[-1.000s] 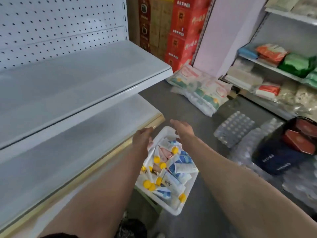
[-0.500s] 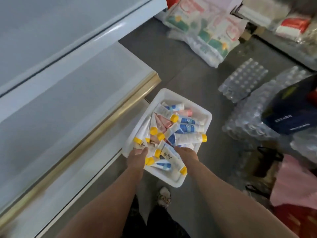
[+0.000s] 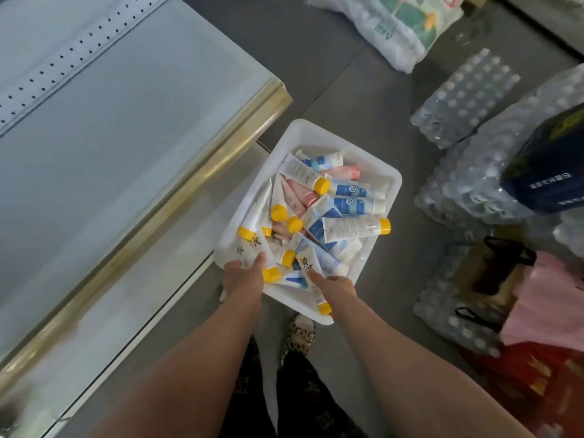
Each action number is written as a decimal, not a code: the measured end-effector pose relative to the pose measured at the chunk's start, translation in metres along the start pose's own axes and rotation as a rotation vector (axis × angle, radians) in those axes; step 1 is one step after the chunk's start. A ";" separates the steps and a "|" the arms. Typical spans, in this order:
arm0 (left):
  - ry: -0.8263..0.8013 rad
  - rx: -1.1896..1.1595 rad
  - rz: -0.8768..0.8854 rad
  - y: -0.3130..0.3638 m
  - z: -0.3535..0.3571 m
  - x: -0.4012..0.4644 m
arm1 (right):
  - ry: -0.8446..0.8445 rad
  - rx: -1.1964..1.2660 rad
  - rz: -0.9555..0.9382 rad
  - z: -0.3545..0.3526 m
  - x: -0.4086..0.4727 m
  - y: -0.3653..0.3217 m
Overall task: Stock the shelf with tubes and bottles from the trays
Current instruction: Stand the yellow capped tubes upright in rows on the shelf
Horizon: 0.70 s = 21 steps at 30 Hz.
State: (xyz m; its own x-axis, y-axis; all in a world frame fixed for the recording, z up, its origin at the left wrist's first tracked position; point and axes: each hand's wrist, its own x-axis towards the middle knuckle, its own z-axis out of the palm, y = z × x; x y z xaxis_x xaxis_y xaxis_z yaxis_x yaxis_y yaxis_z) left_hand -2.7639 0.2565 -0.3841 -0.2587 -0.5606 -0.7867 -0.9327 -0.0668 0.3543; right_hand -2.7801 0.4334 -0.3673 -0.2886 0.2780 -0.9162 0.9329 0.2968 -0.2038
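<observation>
A white tray [image 3: 384,175] sits on the floor beside the shelf, piled with several tubes: white ones with yellow caps, blue-and-white ones and pink ones. My left hand [image 3: 245,278] is at the tray's near left corner, thumb and fingers pinching the end of a white yellow-capped tube [image 3: 249,246] with black characters. My right hand [image 3: 333,287] lies over another white tube with characters [image 3: 307,262], fingers curled on it; its yellow cap shows under my wrist. The bare grey shelf [image 3: 101,159] with a gold front edge runs along the left.
Shrink-wrapped packs of water bottles [image 3: 467,99] stand on the floor to the right, with a dark blue bag [image 3: 550,172] on one. A sack of packets [image 3: 398,30] lies at the top, a pink bag [image 3: 556,305] at the right. My slippered foot [image 3: 300,336] is just below the tray.
The view tipped down onto the tray. Both hands came back from the tray's far rim to its near end and closed on tubes there.
</observation>
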 end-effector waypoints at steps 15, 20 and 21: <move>-0.318 -0.227 -0.287 0.028 -0.017 -0.006 | -0.099 0.256 0.079 0.015 -0.015 -0.002; -0.504 -0.328 -0.272 0.044 -0.051 -0.035 | -0.109 0.447 -0.019 0.009 -0.052 -0.033; -0.523 -0.337 -0.242 0.051 -0.057 -0.038 | -0.120 0.485 -0.049 0.007 -0.060 -0.041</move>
State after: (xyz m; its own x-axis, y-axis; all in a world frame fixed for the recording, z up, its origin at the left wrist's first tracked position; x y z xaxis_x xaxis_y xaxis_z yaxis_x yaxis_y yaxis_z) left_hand -2.7877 0.2274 -0.3071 -0.2192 -0.0289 -0.9752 -0.8720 -0.4425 0.2091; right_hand -2.7993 0.3983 -0.3063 -0.3341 0.1589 -0.9291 0.9198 -0.1603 -0.3582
